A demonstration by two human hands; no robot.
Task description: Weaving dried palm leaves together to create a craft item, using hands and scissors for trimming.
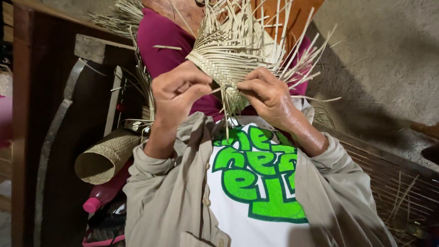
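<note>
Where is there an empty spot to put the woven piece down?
The bare grey floor, right of the woven piece and above the slatted mat, looks free. Both hands, left hand and right hand, pinch the weave over the lap. The left side is crowded: a rolled mat, a pink bottle and loose straw.

Soft, even light — dim, shadowed corners, wide-angle stretch at the edges.
</note>
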